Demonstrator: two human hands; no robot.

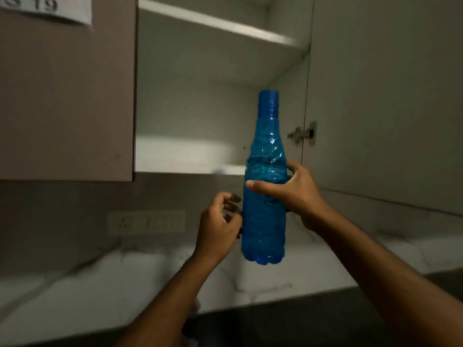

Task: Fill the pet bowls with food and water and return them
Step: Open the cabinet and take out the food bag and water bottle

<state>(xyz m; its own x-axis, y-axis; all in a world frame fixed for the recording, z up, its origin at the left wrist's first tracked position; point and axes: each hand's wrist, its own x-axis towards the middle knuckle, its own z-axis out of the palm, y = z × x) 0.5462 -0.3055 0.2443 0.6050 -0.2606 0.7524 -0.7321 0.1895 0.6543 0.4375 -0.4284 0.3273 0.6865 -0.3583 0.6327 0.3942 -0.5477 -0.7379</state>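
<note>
Blue plastic fills the middle of the head view. It is a bottle (264,221), held up in the air in front of an open cupboard (200,96). The bottle stands straight up with its cap (268,101) on top. Its bottom hangs above the counter (125,271) and does not touch it. The sides look crinkly, and I think it is partly full of water.

The right hand (298,194) holds the bottle round its middle, from the right side. Its thumb (260,186) lies flat across the front. The other fingers wrap round the back, where most of them are hidden.

The left hand (218,224) is lower down, just beside the bottle's left side. Its fingers are half curled, with gaps between them, and they hold nothing. The tips are right at the bottle's edge. It is blurry there, so I cannot tell if they touch it.

So the bottle is just to the right of the left fingers, and its long way runs up and down. The right hand already has it. The cap is well above both hands, so I think a hand must go up there to open it. No pet bowls show, so the water step looks only just begun. A soft bottle like this may squash if it is squeezed hard.
</note>
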